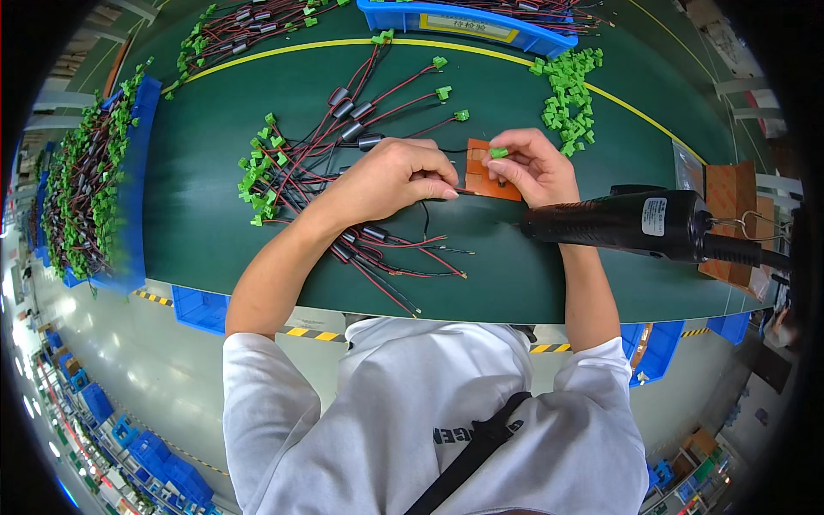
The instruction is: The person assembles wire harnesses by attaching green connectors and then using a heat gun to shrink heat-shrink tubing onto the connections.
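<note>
across the green desk (197, 227) i see the left hand (396, 178) pinching a wire (466, 192), the right hand (539, 167) a green connector (498, 153), capped leads (294, 180) done, bare leads (402, 255) apparently remaining.

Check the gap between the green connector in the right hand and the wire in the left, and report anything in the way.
Nothing visible stands between the green connector and the wire. The orange block lies beneath the gap; the black tool overlaps the right forearm in view, outside that gap.

Factory workshop: green workbench (193, 206), blue bins (199, 307), striped floor tape (314, 334).
</note>
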Demonstrator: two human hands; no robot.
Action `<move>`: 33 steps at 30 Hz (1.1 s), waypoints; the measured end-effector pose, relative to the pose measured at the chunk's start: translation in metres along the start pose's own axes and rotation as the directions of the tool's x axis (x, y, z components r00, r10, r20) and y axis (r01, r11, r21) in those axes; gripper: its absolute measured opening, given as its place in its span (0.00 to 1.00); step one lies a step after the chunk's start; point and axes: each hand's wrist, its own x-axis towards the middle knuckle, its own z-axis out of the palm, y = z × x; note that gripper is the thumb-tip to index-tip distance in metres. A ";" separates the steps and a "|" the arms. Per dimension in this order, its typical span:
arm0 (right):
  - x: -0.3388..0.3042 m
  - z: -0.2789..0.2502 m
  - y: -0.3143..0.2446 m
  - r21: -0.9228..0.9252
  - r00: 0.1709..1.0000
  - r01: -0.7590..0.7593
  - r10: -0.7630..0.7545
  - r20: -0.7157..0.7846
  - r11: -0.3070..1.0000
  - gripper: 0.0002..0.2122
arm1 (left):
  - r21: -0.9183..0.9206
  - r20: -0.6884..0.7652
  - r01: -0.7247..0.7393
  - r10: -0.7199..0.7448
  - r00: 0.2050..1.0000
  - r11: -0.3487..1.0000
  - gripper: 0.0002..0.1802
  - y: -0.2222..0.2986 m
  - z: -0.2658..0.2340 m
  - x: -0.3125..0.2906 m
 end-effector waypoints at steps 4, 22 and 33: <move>-0.001 -0.001 -0.006 -0.144 0.999 -0.034 0.033 -0.007 0.989 0.14 | 0.074 -0.040 -0.014 0.017 0.999 0.997 0.12 -0.003 -0.001 0.001; -0.005 -0.001 -0.014 -0.377 1.000 -0.003 -0.007 -0.025 0.926 0.12 | 0.387 -0.092 -0.129 0.178 0.980 0.913 0.09 -0.003 0.008 0.000; 0.000 0.003 -0.015 -0.482 0.990 0.122 -0.140 -0.001 0.868 0.12 | 0.141 -0.064 -0.030 0.039 0.997 0.990 0.09 0.006 0.001 -0.001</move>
